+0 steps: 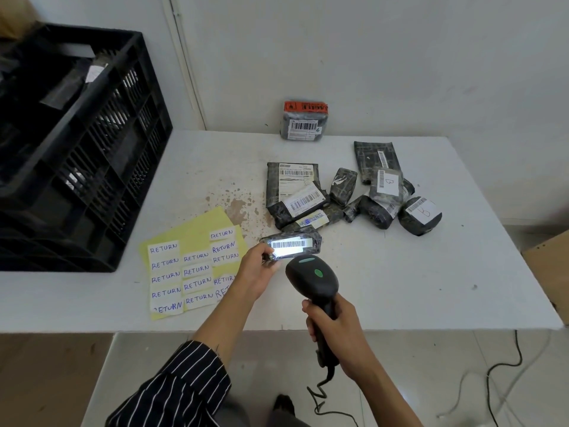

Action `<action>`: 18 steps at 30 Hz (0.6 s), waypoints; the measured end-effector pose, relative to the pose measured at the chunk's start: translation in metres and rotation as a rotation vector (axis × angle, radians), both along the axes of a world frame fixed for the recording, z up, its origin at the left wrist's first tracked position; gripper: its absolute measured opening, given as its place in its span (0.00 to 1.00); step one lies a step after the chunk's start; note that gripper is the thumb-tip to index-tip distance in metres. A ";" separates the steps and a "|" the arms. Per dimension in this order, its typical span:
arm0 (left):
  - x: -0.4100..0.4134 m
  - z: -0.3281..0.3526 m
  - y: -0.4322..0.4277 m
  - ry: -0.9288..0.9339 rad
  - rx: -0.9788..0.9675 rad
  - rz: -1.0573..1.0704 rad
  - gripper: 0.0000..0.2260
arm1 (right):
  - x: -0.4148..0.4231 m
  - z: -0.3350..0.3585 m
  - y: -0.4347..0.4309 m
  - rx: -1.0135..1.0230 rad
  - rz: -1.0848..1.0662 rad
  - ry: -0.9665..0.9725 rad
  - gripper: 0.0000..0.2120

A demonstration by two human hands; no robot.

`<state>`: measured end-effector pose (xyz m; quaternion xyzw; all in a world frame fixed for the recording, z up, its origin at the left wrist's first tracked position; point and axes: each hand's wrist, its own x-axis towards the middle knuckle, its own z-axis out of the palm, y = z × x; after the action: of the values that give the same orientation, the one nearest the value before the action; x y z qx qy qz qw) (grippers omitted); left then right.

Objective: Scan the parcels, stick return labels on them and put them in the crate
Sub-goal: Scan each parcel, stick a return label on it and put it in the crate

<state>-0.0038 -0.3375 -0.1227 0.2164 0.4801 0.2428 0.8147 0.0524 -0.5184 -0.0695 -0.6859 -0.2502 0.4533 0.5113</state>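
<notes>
Crate [92, 134] at upper left, return labels [191, 269] below it: the left hand [258, 272] pinches a parcel [314, 241] at centre frame. The right hand [335, 331] grips the scanner [311, 275], beam on the barcode [288, 244]; keeping both steady should aid the read.

On the table [431, 288], the crate [92, 149] stands at the left edge. The label sheets [191, 266] lie near the front edge, just right of the crate. The front parcel [292, 246] sits just right of the sheets, with the scanner [311, 278] before it. The pile of parcels [338, 198] lies behind, mid-table, and a lone parcel [303, 123] is at the back edge.
</notes>
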 end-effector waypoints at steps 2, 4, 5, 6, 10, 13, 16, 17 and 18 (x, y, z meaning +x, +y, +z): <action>0.001 0.000 0.000 -0.004 -0.009 0.002 0.07 | 0.000 0.000 0.000 -0.001 -0.001 -0.003 0.03; 0.001 -0.002 0.000 -0.016 -0.022 0.011 0.06 | 0.001 0.000 0.000 -0.001 -0.005 -0.003 0.03; 0.001 -0.003 0.001 -0.022 -0.028 0.015 0.06 | 0.001 0.000 0.000 -0.002 -0.007 -0.004 0.04; 0.001 -0.004 0.001 -0.026 -0.033 0.019 0.06 | 0.001 0.000 0.000 -0.004 -0.009 -0.004 0.04; 0.002 -0.007 0.002 -0.033 -0.039 0.025 0.06 | 0.001 0.000 0.000 -0.010 -0.013 0.005 0.05; 0.003 -0.007 0.003 -0.028 -0.044 0.022 0.06 | 0.001 -0.001 0.001 -0.018 -0.010 -0.003 0.05; 0.004 -0.007 0.005 -0.051 -0.058 0.047 0.06 | 0.001 -0.001 0.001 -0.018 -0.020 -0.006 0.05; 0.004 -0.006 0.005 -0.061 -0.064 0.060 0.06 | 0.001 -0.001 0.001 -0.018 -0.021 -0.003 0.05; 0.004 -0.005 0.005 -0.062 -0.066 0.069 0.07 | 0.001 0.000 0.001 -0.016 -0.021 0.000 0.05</action>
<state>0.0005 -0.3325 -0.1280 0.1650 0.4695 0.2615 0.8270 0.0533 -0.5172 -0.0699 -0.6926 -0.2394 0.4500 0.5105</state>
